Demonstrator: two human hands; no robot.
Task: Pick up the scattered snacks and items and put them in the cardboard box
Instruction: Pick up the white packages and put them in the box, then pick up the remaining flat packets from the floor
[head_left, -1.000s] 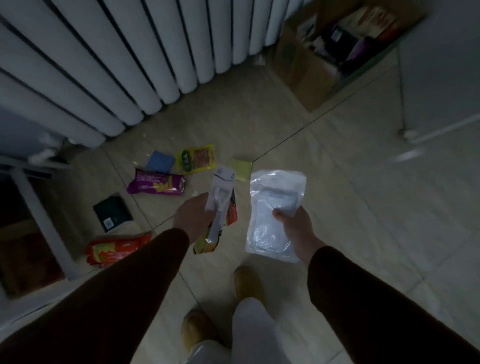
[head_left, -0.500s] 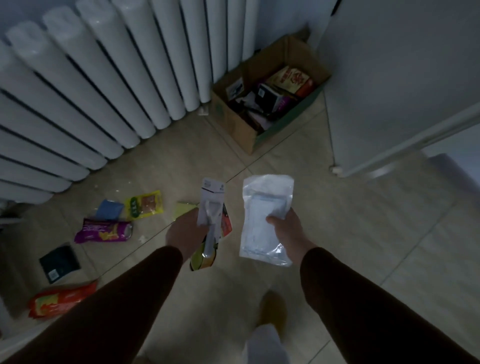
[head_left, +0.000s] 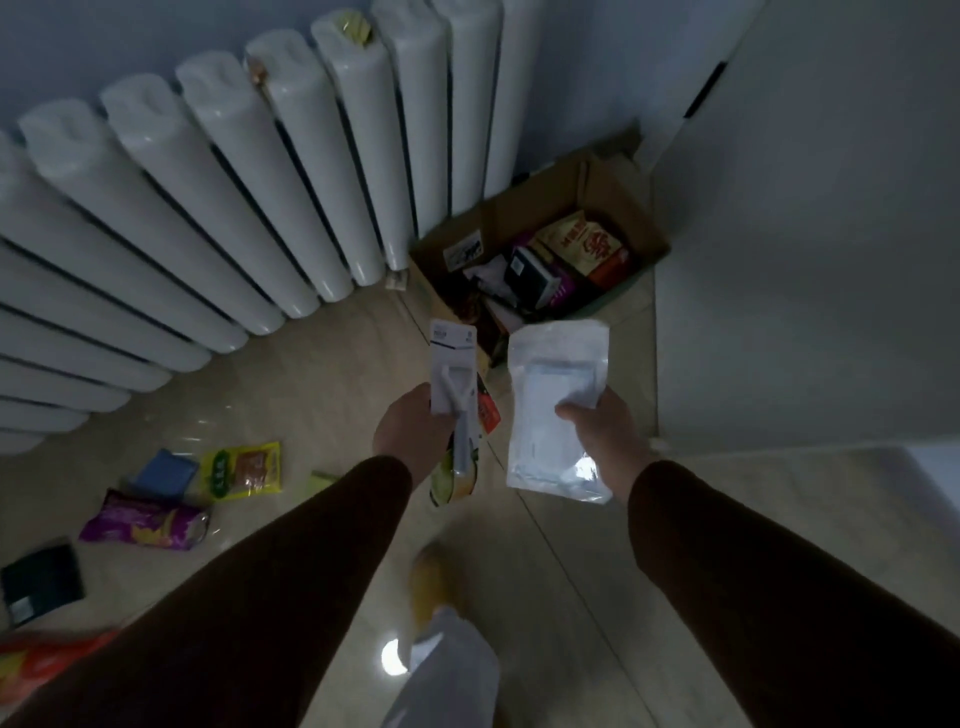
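Observation:
My left hand (head_left: 408, 436) grips a white carded package (head_left: 453, 364) together with a yellow-green snack packet (head_left: 457, 480) behind it. In my right hand (head_left: 605, 434) is a clear plastic pouch (head_left: 550, 410), held upright. Both hands hover just short of the open cardboard box (head_left: 639, 208), which stands in the corner holding several packets. On the floor at the left lie a yellow packet (head_left: 244, 470), a blue item (head_left: 163, 473), a purple snack bag (head_left: 148, 527), a black item (head_left: 41, 582) and an orange-red packet (head_left: 36, 665).
A white ribbed radiator (head_left: 208, 208) runs along the left and back. A large white cabinet (head_left: 805, 234) stands to the right of the box. My foot (head_left: 434, 582) is on the tiled floor below my hands.
I have walked toward the box, which now lies close in front of my hands. The floor items have slid to the lower left of view. Both hands still hold the same items.

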